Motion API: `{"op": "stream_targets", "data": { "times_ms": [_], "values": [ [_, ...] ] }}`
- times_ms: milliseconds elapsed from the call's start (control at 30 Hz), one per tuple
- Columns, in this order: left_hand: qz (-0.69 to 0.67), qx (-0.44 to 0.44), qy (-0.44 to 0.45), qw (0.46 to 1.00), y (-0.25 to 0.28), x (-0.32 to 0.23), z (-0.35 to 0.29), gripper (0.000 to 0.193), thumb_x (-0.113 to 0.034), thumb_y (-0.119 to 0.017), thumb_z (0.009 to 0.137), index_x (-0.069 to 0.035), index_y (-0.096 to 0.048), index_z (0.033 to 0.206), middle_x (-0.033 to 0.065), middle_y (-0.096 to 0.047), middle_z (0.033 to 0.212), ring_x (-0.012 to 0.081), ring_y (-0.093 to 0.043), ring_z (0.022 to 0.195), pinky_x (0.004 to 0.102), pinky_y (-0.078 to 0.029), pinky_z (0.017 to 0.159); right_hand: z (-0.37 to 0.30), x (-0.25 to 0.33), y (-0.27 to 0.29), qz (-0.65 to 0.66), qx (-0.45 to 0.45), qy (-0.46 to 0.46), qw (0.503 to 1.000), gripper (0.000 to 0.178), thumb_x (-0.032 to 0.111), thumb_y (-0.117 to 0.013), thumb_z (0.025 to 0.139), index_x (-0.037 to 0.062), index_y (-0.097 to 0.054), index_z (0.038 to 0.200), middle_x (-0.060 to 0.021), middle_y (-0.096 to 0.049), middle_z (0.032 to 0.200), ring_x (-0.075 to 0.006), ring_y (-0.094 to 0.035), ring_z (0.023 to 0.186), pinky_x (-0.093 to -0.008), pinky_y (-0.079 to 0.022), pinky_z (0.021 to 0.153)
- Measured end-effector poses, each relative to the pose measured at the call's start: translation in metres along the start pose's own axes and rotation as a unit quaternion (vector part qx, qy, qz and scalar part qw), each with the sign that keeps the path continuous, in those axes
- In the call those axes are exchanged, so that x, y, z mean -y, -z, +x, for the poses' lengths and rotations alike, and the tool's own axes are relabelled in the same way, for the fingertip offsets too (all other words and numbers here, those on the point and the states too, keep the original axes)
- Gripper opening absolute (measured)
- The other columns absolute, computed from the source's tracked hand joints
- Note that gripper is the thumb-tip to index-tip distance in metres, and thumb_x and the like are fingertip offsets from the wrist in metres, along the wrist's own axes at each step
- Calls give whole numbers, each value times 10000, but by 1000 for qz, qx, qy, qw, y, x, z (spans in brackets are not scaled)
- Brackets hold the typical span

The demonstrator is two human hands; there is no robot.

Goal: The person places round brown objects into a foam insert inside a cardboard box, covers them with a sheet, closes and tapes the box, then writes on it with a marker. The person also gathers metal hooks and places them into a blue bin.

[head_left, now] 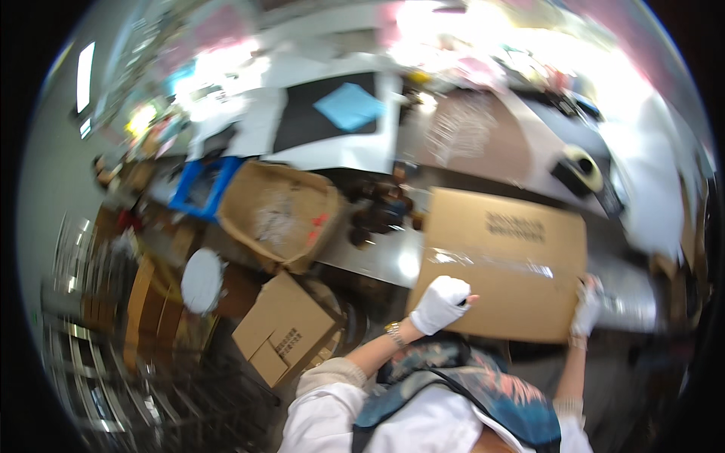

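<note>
A large cardboard box (502,294) with clear tape across its top lies in front of me at the table's near edge. Over its near left corner is my left hand (442,304), in a white glove with a bare thumb tip. Its fingers are curled closed, and a small dark spot shows beside the thumb; what it holds, I cannot make out. My right hand (587,308), also gloved in white with bare fingertips, grips the box's right edge. Part of that grip is blurred.
Left of the box sit several brown bottles (377,215), an open carton (321,192) with clear plastic inside, and a blue crate (198,189). A closed carton (287,330) stands lower left, near metal racks (98,377). A tape dispenser (578,170) lies far right.
</note>
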State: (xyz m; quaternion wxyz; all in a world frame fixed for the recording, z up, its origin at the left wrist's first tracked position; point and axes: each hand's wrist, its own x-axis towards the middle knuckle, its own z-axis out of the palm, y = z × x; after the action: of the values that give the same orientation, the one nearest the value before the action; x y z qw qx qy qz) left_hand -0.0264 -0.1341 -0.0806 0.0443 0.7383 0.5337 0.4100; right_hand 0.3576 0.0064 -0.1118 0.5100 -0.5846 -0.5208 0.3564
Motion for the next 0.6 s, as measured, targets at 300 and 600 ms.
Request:
{"op": "stream_targets", "data": {
  "times_ms": [300, 600],
  "values": [
    [-427, -215, 396, 784, -21, 231, 98, 533, -465, -555, 1055, -24, -659, 1336, 39, -738, 1216, 123, -640, 1092, 295, -465, 1005, -112, -26, 38, 126, -293, -78, 945, 310, 395, -551, 1055, 87, -521, 1064, -10, -480, 809, -117, -494, 690, -293, -443, 618],
    [-407, -191, 414, 791, -51, 215, 82, 473, -435, -552, 1058, -39, -761, 906, 33, -737, 817, 142, -668, 767, 311, -512, 701, -292, -97, -133, 354, 48, -714, 603, 518, 459, -540, 1023, 32, -560, 1314, -202, -626, 1358, -373, -590, 1275, -508, -466, 1072]
  ]
}}
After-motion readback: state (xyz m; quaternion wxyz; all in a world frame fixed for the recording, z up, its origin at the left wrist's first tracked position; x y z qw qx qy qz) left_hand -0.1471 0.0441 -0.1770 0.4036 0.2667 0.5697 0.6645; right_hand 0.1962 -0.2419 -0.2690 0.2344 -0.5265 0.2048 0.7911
